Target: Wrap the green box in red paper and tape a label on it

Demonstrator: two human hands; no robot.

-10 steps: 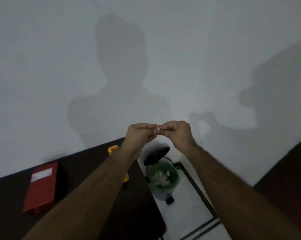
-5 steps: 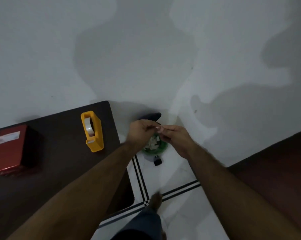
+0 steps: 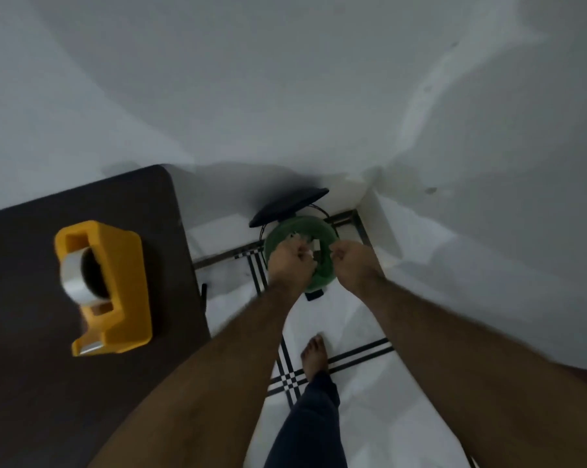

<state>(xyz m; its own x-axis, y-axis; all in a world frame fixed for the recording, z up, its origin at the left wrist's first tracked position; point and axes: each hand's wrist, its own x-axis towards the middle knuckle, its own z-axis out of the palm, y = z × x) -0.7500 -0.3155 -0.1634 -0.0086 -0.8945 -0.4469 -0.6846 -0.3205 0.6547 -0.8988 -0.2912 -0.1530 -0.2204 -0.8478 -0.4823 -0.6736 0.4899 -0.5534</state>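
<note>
Left of frame: dark table, and on it a yellow tape dispenser with a clear roll seated in it, cutter end toward the lower edge. The dispenser looks blocky and stable; judged best taken by its flat sides, away from the cutter. The wrapped box is not in view here, so its place cannot be told. By judgement, a paper-covered box would be light and rigid but slick on its faces, best held across opposite edges, with care at taped seams where the paper may tear. Centre of frame, over the white tiled floor: a green bin with its black lid tipped up behind it. The left hand hangs above the bin mouth, fingers curled under; whether it holds anything cannot be told. Between the hands a small pale scrap shows over the bin, likely tape or backing waste, feather-light and probably sticky, apt to cling to fingertips. Right of it, the right hand is likewise curled downward, and whether it pinches anything cannot be told. Lower centre: a bare foot and dark trouser leg on the tiles.
</note>
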